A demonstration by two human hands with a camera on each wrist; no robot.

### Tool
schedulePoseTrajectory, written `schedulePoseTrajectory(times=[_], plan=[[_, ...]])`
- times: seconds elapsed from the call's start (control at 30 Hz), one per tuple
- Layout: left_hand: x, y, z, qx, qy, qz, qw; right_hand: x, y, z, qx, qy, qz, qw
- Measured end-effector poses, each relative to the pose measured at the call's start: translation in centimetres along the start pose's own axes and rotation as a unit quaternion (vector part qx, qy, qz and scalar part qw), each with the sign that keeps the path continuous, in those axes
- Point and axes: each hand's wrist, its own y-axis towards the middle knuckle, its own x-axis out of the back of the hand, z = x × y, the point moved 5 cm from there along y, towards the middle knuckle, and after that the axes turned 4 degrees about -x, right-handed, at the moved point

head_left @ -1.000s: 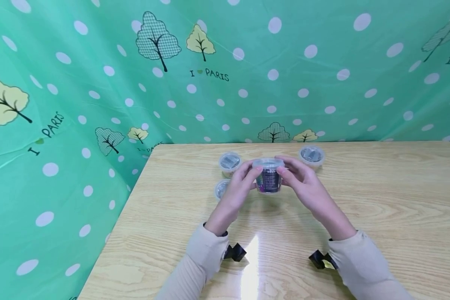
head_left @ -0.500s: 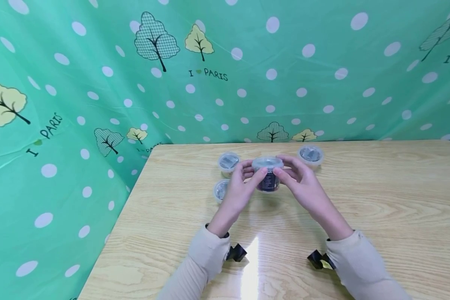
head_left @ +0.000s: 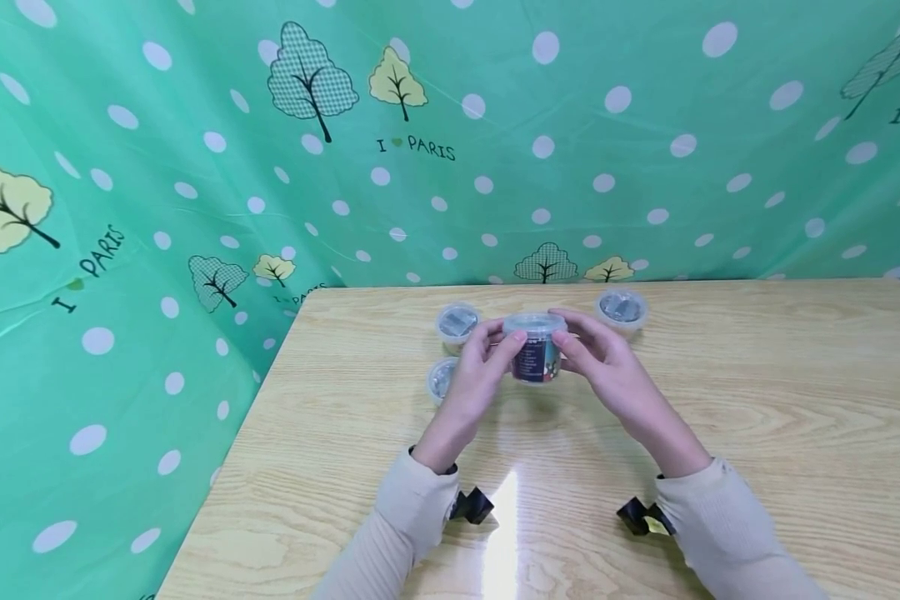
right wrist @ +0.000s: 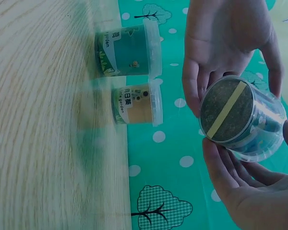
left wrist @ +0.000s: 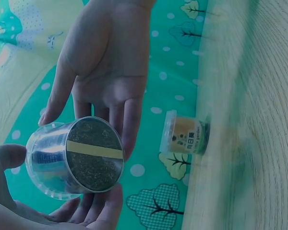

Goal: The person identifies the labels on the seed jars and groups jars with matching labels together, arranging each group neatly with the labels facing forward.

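A clear lidded plastic tub is held above the table between both hands. My left hand grips its left side, thumb on the near face. On the opposite side my right hand holds it the same way. A dark label with small light print and a coloured picture faces me. Dark, soil-like filling shows through the tub's bottom, crossed by a pale yellow strip. The lid is on.
Similar lidded tubs stand on the wooden table: one at the back left, another partly hidden behind my left hand, and one at the back right. A green polka-dot cloth hangs behind.
The tub has been turned in place, bringing the picture part of its label into view on the right. My thumbs came closer together, then moved apart. The standing tubs have not moved.
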Motion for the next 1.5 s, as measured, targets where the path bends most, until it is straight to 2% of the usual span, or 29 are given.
schedulePoseTrajectory(times=[0.1, 0.33, 0.53, 0.73, 0.87, 1.13, 1.37, 1.5], plan=[[0.00, -0.05, -0.03, 0.003, -0.004, 0.001, 1.0000, 0.01, 0.06, 0.05, -0.002, -0.004, -0.012, 0.9999], [-0.05, 0.03, 0.07, -0.002, 0.022, -0.003, 0.9997, 0.18, 0.00, 0.07, -0.005, 0.000, -0.032, 0.9995], [0.04, 0.01, 0.00, 0.005, -0.004, -0.002, 1.0000, 0.26, -0.05, 0.10, 0.005, 0.014, -0.022, 0.9997], [-0.01, 0.08, -0.04, 0.006, -0.038, 0.014, 0.9992, 0.19, -0.01, 0.13, 0.010, 0.023, -0.005, 0.9997], [0.00, 0.13, -0.05, 0.002, -0.040, 0.019, 0.9990, 0.25, 0.01, 0.20, 0.016, 0.024, -0.012, 0.9995], [0.04, 0.11, -0.14, -0.001, -0.028, 0.011, 0.9996, 0.35, -0.11, 0.34, 0.014, 0.021, -0.034, 0.9991], [0.09, 0.14, -0.32, -0.008, -0.028, 0.009, 0.9995, 0.38, -0.08, 0.35, 0.022, 0.024, -0.030, 0.9990], [0.09, 0.06, -0.44, -0.012, -0.041, 0.016, 0.9990, 0.31, -0.10, 0.23, 0.015, 0.036, -0.012, 0.9992]])
